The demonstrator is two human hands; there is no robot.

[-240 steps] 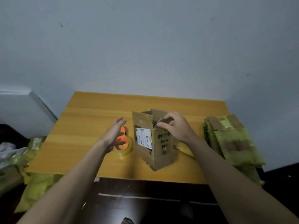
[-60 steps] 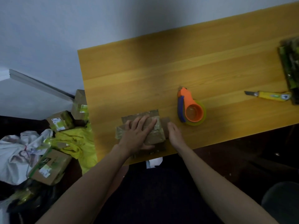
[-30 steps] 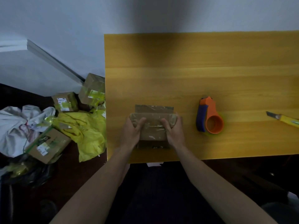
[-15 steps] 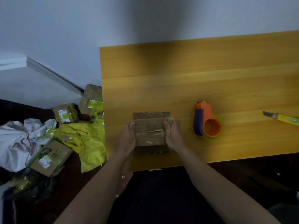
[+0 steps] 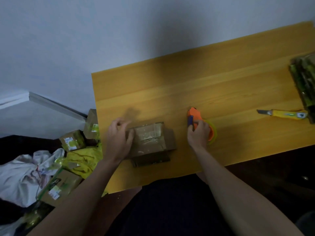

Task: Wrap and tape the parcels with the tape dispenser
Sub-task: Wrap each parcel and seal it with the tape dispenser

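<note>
A small brown cardboard parcel (image 5: 151, 142) with old clear tape on top lies near the front left of the wooden table (image 5: 204, 92). My left hand (image 5: 119, 138) rests against the parcel's left side, thumb on its top edge. To the right, my right hand (image 5: 198, 133) is closed around the orange and blue tape dispenser (image 5: 194, 114), which lies on the table with its roll of tape (image 5: 213, 135) partly hidden under my fingers.
A yellow utility knife (image 5: 284, 114) lies at the right, beside a stack of flattened green-taped cardboard (image 5: 305, 79) at the table's right edge. On the floor to the left sit several taped boxes (image 5: 73, 140), yellow plastic (image 5: 83, 159) and white cloth (image 5: 22, 174).
My right hand has left the parcel and moved right onto the tape dispenser. My left hand has shifted to the parcel's left side. The view has tilted.
</note>
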